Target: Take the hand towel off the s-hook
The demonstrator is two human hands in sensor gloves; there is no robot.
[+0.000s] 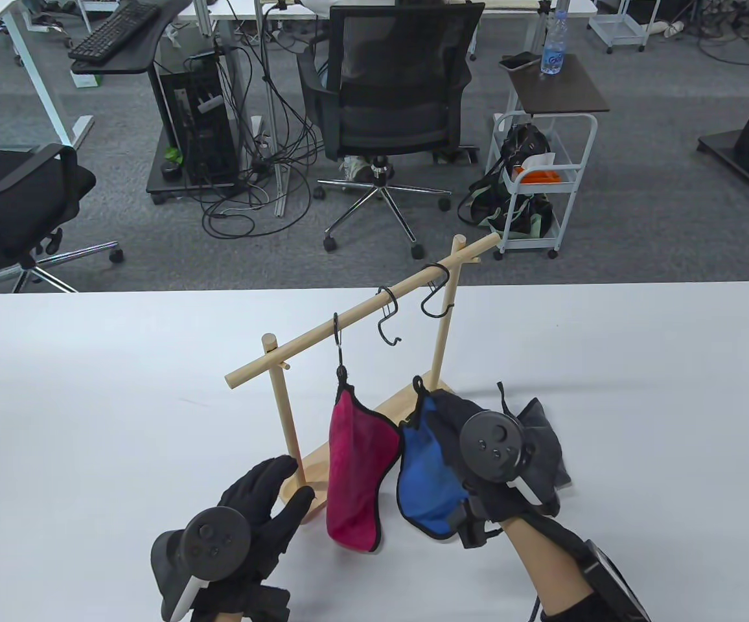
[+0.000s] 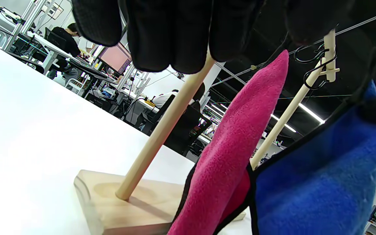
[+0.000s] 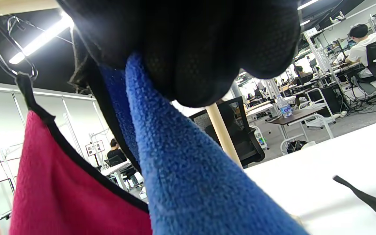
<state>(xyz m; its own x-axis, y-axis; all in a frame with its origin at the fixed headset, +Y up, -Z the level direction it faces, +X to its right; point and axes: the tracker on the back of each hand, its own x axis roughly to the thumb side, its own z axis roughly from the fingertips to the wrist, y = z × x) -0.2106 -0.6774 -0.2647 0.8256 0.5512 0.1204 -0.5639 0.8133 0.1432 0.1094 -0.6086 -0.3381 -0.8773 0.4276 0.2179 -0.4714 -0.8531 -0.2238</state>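
A wooden rack [image 1: 361, 316] stands on the white table. A magenta hand towel [image 1: 356, 476] hangs by its black loop from the left s-hook [image 1: 337, 332]. My right hand [image 1: 442, 424] grips a blue hand towel [image 1: 427, 483] near its top; the towel hangs free of the rack, below the empty middle s-hook [image 1: 387, 321]. My left hand [image 1: 271, 495] is open, its fingers by the foot of the rack's left post. The left wrist view shows my fingers [image 2: 171, 36] in front of that post, beside the magenta towel [image 2: 233, 147] and the blue towel [image 2: 318, 186]. The right wrist view shows my glove pinching the blue towel [image 3: 188, 176].
A third s-hook [image 1: 436, 295] hangs empty near the rack's right post. A grey towel [image 1: 543, 431] lies on the table behind my right hand. The rack's wooden base [image 2: 135, 209] sits near the table's front. Office chairs and a white cart [image 1: 546, 188] stand beyond the far edge.
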